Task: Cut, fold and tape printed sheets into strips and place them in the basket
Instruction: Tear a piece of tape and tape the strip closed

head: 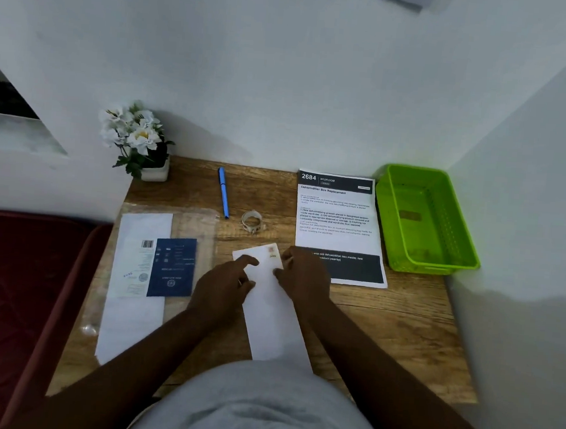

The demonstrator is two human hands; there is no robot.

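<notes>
A long white folded paper strip point(272, 315) lies on the wooden desk point(401, 325) in front of me, running from the middle toward my body. My left hand point(225, 286) presses on its far left edge. My right hand point(303, 277) pinches its far right edge near a small printed mark. A printed sheet point(337, 218) headed "2684 Bedroom" lies flat to the right, its lower left corner under my right hand. The green plastic basket point(455, 248) stands at the desk's right edge, and it looks empty. A small roll of clear tape point(252, 221) sits just beyond the strip.
A blue pen point(224, 192) lies behind the tape roll. On the left, a clear plastic sleeve point(192, 224) holds a white sheet point(137, 287) and a dark blue printed card point(172, 268). A white flower pot point(154, 170) stands at the back left corner. Walls close the back and right.
</notes>
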